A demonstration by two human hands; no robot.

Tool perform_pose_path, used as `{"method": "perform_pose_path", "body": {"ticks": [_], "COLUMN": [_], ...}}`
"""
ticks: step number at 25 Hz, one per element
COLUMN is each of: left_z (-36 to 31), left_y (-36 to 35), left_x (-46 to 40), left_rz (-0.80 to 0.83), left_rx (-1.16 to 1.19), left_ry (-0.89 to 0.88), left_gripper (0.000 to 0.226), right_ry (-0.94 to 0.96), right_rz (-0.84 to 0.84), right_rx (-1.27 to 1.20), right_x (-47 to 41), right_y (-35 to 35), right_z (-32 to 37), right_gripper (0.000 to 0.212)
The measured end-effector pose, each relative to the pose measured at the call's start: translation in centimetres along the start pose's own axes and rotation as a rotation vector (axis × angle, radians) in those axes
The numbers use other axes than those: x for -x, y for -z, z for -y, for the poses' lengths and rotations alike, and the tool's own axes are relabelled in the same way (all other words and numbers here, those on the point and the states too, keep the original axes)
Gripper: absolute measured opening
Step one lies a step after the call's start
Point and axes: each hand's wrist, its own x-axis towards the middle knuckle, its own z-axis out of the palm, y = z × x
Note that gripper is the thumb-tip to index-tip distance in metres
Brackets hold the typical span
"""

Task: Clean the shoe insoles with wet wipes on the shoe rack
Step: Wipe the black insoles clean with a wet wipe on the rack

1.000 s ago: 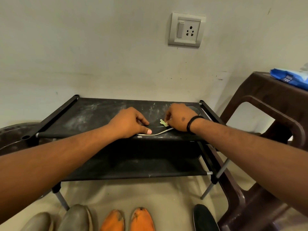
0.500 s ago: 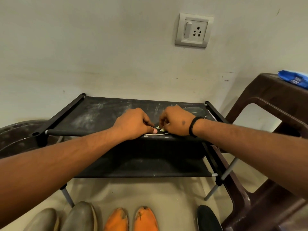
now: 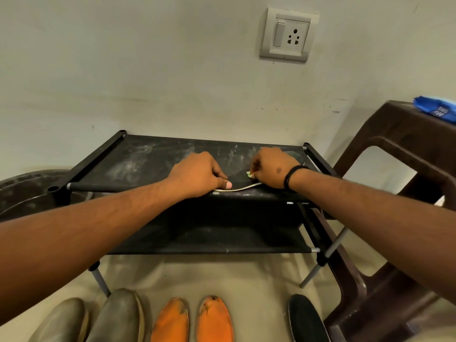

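Observation:
A dark insole (image 3: 238, 177) with a pale edge lies on the top shelf of the black shoe rack (image 3: 138, 164), near its front rail. My left hand (image 3: 197, 175) holds the insole's left end down, thumb pressed on its rim. My right hand (image 3: 270, 169), with a black band on the wrist, pinches a small crumpled greenish wet wipe (image 3: 249, 174) against the insole's right part. Most of the wipe is hidden under my fingers.
A brown plastic chair (image 3: 399, 174) stands right of the rack with a blue wipes pack (image 3: 436, 111) on it. On the floor in front lie grey shoes (image 3: 98, 317), orange shoes (image 3: 192, 319) and a black shoe (image 3: 306, 317). A dark basin (image 3: 22, 193) sits at left.
My right hand with the wipe slid left toward my left hand, then back right along the insole. The left hand stayed pressing the insole.

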Motion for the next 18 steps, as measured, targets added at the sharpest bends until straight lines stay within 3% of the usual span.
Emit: {"method": "perform_pose_path", "body": {"ticks": [6,10,14,18], "left_z": [0.0,0.0,-0.2,-0.3], "left_y": [-0.1,0.0,0.0,0.0], "left_x": [0.0,0.0,0.3,0.3], "left_rz": [-0.014,-0.016,-0.037,-0.038], "left_rx": [-0.032,0.002,-0.012,0.012], "left_ry": [-0.013,0.0,-0.01,0.007], "left_gripper": [0.019,0.02,0.023,0.023], "right_ry": [0.112,0.004,0.123,0.022], "right_rz": [0.154,0.033,0.164,0.055], "right_rx": [-0.15,-0.02,-0.128,-0.02], "right_x": [0.4,-0.5,0.5,-0.1], "right_y": [0.4,0.4,0.4,0.5], "right_z": [1.5,1.2,1.7,1.0], "right_gripper": [0.004,0.006,0.004,0.005]}}
